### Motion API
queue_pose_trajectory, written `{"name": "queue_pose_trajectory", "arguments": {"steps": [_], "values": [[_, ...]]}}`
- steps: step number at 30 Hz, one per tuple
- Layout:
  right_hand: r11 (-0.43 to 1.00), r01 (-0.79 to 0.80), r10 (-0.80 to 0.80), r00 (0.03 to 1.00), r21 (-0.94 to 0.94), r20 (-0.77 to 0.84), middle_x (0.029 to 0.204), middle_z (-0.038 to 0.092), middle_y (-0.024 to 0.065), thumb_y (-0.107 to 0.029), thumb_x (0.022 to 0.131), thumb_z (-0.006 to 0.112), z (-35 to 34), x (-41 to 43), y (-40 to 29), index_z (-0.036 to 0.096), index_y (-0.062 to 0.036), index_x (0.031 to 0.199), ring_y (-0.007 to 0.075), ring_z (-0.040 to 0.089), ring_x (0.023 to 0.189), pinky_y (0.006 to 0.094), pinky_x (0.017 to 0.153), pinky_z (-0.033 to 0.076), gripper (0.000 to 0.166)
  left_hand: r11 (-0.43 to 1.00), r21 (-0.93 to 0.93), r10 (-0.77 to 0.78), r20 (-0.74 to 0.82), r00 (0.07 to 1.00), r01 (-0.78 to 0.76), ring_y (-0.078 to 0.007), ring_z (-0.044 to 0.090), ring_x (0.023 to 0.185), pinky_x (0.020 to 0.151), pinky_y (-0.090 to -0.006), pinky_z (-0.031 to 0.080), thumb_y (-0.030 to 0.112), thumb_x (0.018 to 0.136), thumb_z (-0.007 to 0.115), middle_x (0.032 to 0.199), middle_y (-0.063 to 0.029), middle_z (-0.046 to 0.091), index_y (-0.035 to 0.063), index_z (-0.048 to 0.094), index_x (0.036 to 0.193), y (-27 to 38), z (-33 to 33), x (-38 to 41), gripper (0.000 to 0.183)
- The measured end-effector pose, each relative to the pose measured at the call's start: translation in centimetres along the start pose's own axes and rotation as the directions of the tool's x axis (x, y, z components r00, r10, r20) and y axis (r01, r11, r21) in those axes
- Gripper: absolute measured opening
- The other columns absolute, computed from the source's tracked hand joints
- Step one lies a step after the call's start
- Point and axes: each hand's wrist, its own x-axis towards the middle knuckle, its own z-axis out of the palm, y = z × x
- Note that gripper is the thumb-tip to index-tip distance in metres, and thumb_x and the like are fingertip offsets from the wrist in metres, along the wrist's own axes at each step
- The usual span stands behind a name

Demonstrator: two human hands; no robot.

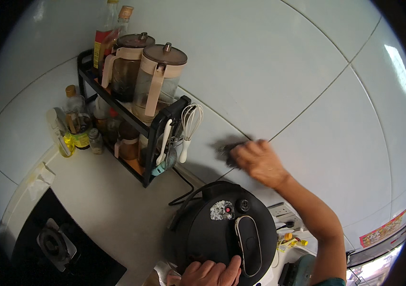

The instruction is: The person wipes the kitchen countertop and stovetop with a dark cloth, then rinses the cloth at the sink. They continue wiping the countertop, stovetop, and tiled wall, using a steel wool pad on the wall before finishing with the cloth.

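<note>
My right hand (260, 162) is pressed close to the pale tiled wall (317, 143), its fingers closed over a dark, crumpled cloth or scrubbing pad (228, 154). Motion blur hides the pad's exact kind. Below it stands a black electric pressure cooker (213, 232) with a long oval lid handle (248, 246). My left hand (211, 273) lies on the cooker's lid at the bottom of the view. Its index finger points toward the handle, and nothing shows in its grasp.
Left of the cooker, a black two-tier rack (128, 114) holds lidded jugs (160, 78) and bottles, with a whisk (190, 132) hung on its end. An oil bottle (61, 139) stands beyond. A gas hob (60, 243) lies front left; wall sockets (285, 214) are behind the cooker.
</note>
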Motion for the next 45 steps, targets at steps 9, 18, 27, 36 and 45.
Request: {"name": "queue_pose_trajectory", "arguments": {"steps": [9,18,27,36,45], "values": [[0.975,0.136,-0.155,0.983,0.174,0.101,0.090,0.048,-0.0004,-0.020,0.077,0.056,5.5,3.5,-3.5,0.067,-0.0116,0.100,0.0176,0.046,0.096,0.0323,0.079,0.037,0.026,0.999,0.015,0.048,0.063,0.997,-0.049,-0.0205,0.049,0.059,0.051,-0.0333,0.037,0.016,0.088,0.058,0.068,-0.0067,0.051,0.0016,0.069,0.101,-0.2,0.0,-0.8,0.022],[0.999,0.029,-0.029,0.999,0.019,-0.015,0.091,0.051,-0.0001,-0.018,0.075,0.059,-1.8,7.3,2.0,0.068,-0.0109,0.095,0.0175,0.049,0.091,0.0321,0.077,0.039,0.022,1.000,0.023,0.000,0.008,1.000,-0.001,-0.0200,0.048,0.059,0.051,-0.0329,0.036,0.013,0.085,0.060,0.068,-0.0065,0.050,0.0012,0.068,0.099,-0.8,-0.6,-0.9,0.019],[0.926,0.343,-0.355,0.933,0.160,0.056,0.087,0.053,-0.0027,-0.020,0.073,0.060,7.3,6.7,-3.1,0.070,-0.0133,0.084,0.0154,0.049,0.094,0.0290,0.082,0.037,0.016,0.995,-0.069,0.076,0.044,0.996,-0.073,-0.0181,0.047,0.058,0.051,-0.0323,0.034,0.014,0.088,0.056,0.068,-0.0049,0.050,0.0013,0.066,0.099,-1.2,-0.4,-1.1,0.020],[0.942,0.298,-0.292,0.955,0.153,-0.059,0.090,0.052,0.0020,-0.017,0.073,0.060,5.1,7.9,-1.9,0.067,-0.0094,0.077,0.0177,0.051,0.090,0.0309,0.077,0.043,0.011,0.994,-0.051,0.101,0.061,0.993,-0.098,-0.0161,0.046,0.058,0.050,-0.0307,0.032,0.017,0.087,0.059,0.067,-0.0032,0.048,0.0017,0.064,0.100,-1.8,-0.9,-1.3,0.020],[0.865,0.490,-0.498,0.864,0.109,0.071,0.098,0.058,-0.0062,-0.019,0.075,0.058,9.7,5.9,-3.5,0.069,-0.0191,0.087,0.0147,0.053,0.101,0.0253,0.088,0.044,0.017,0.993,-0.097,0.063,0.030,0.998,-0.059,-0.0182,0.046,0.057,0.049,-0.0324,0.032,0.016,0.091,0.054,0.066,-0.0051,0.048,0.0021,0.066,0.098,-1.4,-0.4,-1.9,0.019]]}}
